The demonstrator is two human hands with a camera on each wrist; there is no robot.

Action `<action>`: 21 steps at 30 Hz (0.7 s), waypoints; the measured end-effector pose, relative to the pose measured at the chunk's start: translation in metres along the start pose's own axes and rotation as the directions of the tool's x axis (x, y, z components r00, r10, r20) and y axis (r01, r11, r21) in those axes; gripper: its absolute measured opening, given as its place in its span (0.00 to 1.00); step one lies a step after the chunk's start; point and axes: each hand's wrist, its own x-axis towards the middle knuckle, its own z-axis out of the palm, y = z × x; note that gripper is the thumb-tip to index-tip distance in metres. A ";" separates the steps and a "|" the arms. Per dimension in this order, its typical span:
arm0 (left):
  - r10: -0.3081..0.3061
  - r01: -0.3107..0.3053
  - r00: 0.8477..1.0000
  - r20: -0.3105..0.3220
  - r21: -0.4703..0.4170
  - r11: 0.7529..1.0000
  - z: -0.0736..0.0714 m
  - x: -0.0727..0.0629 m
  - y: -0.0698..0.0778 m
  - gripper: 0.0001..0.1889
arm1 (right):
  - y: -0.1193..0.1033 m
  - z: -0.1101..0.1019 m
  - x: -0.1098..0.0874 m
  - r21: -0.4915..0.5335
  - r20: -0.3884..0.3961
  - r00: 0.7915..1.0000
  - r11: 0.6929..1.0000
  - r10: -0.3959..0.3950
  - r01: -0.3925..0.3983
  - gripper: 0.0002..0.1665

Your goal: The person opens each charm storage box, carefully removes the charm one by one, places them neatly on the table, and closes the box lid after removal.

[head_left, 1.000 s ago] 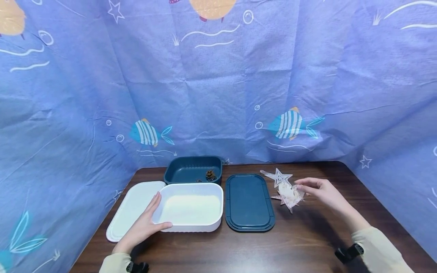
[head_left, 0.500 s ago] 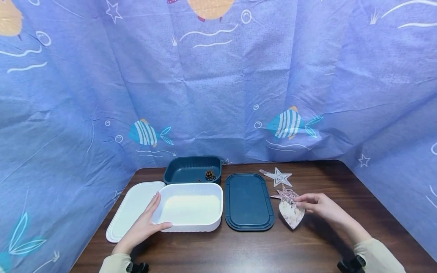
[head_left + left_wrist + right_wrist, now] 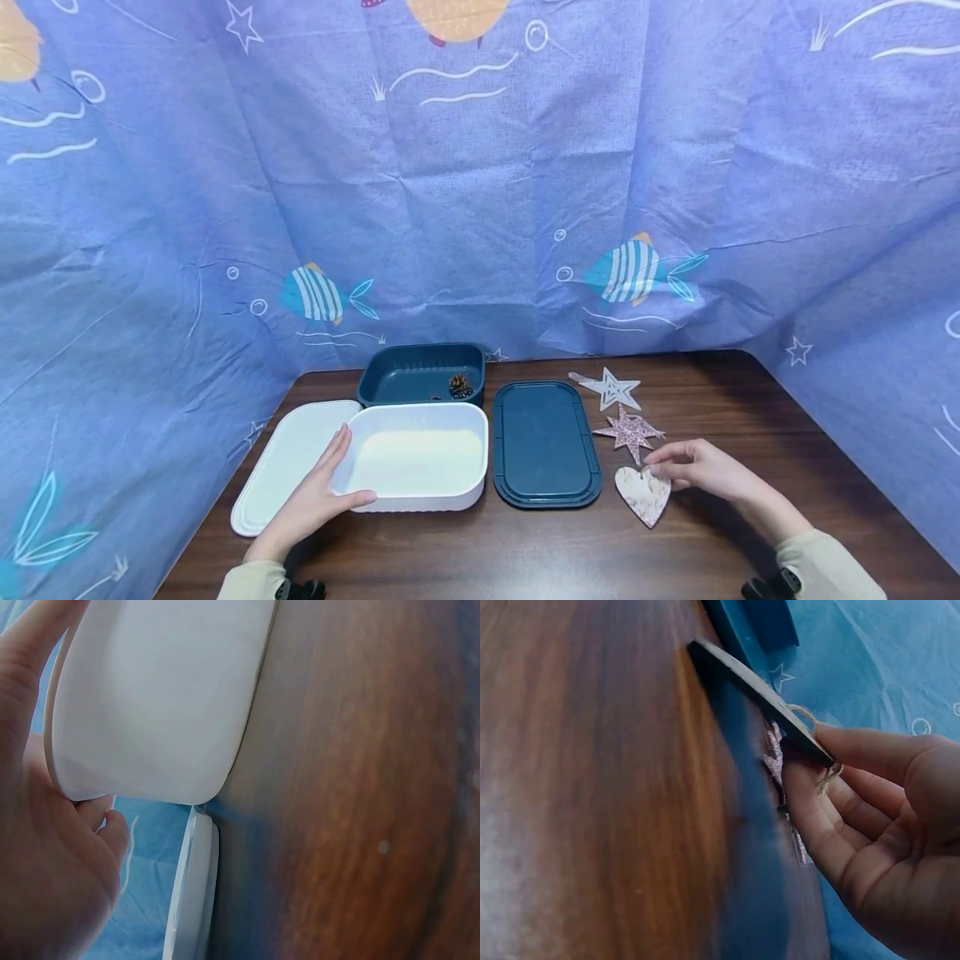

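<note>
My right hand [image 3: 701,473] pinches a white heart ornament [image 3: 643,497] with a faint floral pattern by its top. In the right wrist view, the heart [image 3: 757,694] shows edge-on and tilted, a twine loop [image 3: 829,778] by the thumb and fingers. Just beyond it lies a pink glittery star [image 3: 628,432], and farther back a silvery-white star [image 3: 611,390]. My left hand [image 3: 311,500] rests spread against the left front corner of a white container [image 3: 420,467], thumb along the front and fingers along the left side. In the left wrist view, its fingers stay partly hidden behind the container wall [image 3: 165,705].
A white lid [image 3: 288,467] lies left of the white container, partly beside my left hand. Behind the container stands a dark blue container [image 3: 397,367] with pine cones [image 3: 460,386] inside. A dark blue lid [image 3: 546,446] lies between the white container and the ornaments. A patterned curtain [image 3: 480,208] hangs behind the table.
My right hand has drawn the heart off the pink star toward the table's front, and the pink star shows whole now. My left hand stays at the white container.
</note>
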 end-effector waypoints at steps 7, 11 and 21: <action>-0.004 0.004 1.000 0.004 -0.006 1.000 0.000 0.000 0.000 0.61 | 0.005 0.003 -0.002 -0.037 -0.001 1.000 0.999 -0.006 0.006 0.15; -0.005 0.005 1.000 0.005 -0.005 1.000 -0.001 0.000 0.001 0.61 | 0.006 0.004 -0.003 -0.075 -0.015 1.000 0.997 -0.009 0.007 0.14; -0.005 0.005 1.000 0.001 -0.009 1.000 0.001 -0.001 0.000 0.62 | 0.002 0.007 -0.005 -0.254 -0.089 0.996 0.967 -0.023 0.000 0.10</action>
